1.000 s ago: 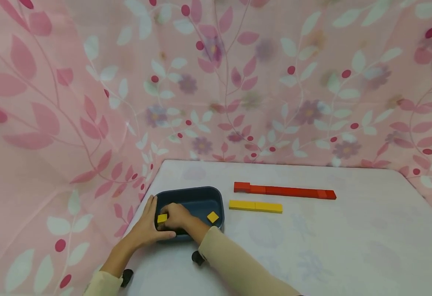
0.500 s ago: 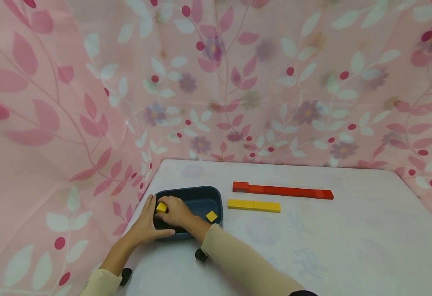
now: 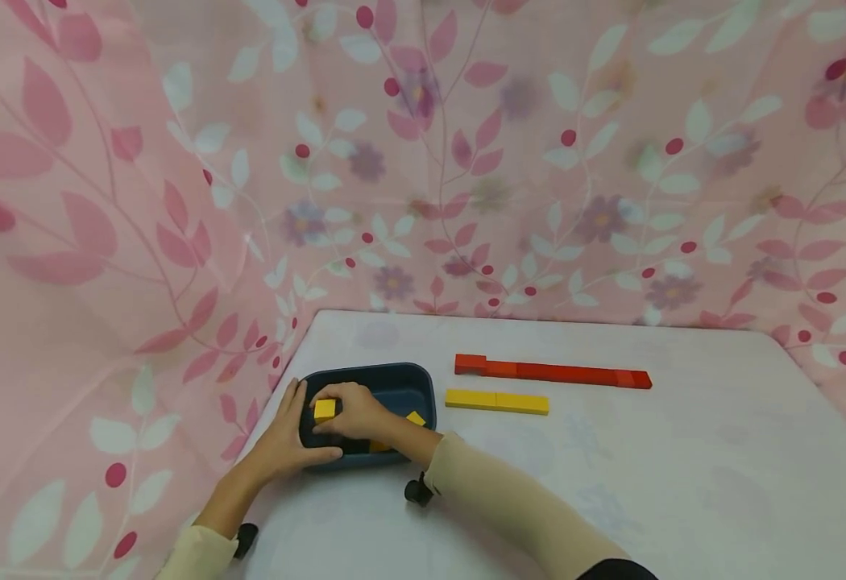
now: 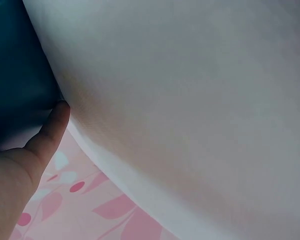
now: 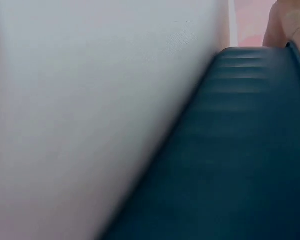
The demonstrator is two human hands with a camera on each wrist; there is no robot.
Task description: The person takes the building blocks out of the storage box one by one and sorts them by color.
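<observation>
A dark blue rectangular tray (image 3: 408,377) stands at the left of the white table. My right hand (image 3: 359,412) is inside its outline, pinching a yellow cube (image 3: 325,410) between fingertips and thumb. Under the right wrist, partly covered, another yellow block (image 3: 379,445) shows in the tray, and a second yellow cube (image 3: 416,418) peeks out near the right end. Against the tray's left end lies my left hand (image 3: 285,439), fingers straight along the side and thumb stretched along the near rim. One straight digit (image 4: 52,130) touches the tray wall in the left wrist view.
Right of the tray, a row of yellow blocks (image 3: 497,401) lies on the white table (image 3: 648,475). Behind it runs a longer row of red blocks (image 3: 553,373), its left end higher. Pink floral cloth (image 3: 481,161) hangs behind and to the left.
My right hand has shifted away from me and then slightly right with the yellow cube. The right forearm swung right, uncovering a yellow block under the wrist. The left hand stays put.
</observation>
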